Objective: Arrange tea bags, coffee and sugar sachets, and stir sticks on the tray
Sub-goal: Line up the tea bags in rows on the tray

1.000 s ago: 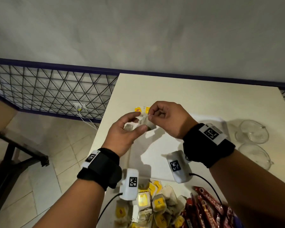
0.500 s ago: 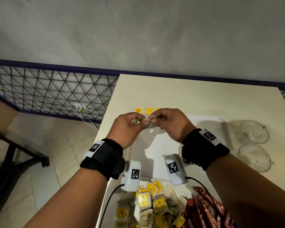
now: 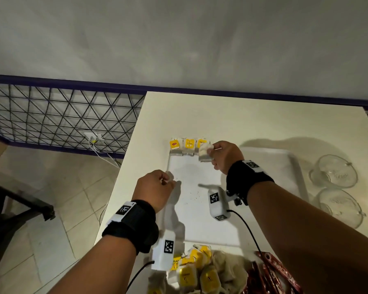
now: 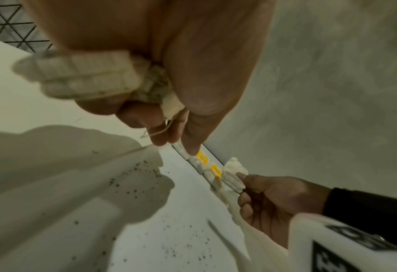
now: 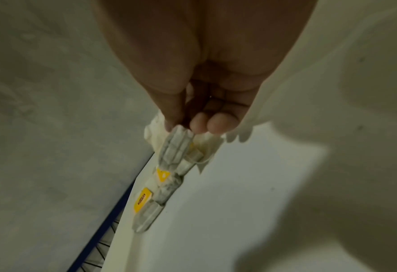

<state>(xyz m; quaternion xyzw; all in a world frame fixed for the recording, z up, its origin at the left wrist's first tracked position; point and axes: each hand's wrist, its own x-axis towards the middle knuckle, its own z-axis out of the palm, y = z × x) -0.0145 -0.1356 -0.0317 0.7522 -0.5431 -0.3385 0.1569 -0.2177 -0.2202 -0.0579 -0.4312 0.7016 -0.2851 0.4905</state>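
The right hand (image 3: 225, 158) pinched a tea bag (image 3: 204, 153) at the right end of the row along the tray's (image 3: 293, 166) far edge. The left hand (image 3: 155, 187), nearer, gripped another tea bag (image 4: 85, 73) over the tray's left rim.

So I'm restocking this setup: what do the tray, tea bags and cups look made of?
Tray: probably plastic, white, smooth, with a rolled rim.
Tea bags: thin, crinkled, porous paper, with glossy yellow card tags.
Cups: clear glass, or possibly clear plastic; the table shows through them.
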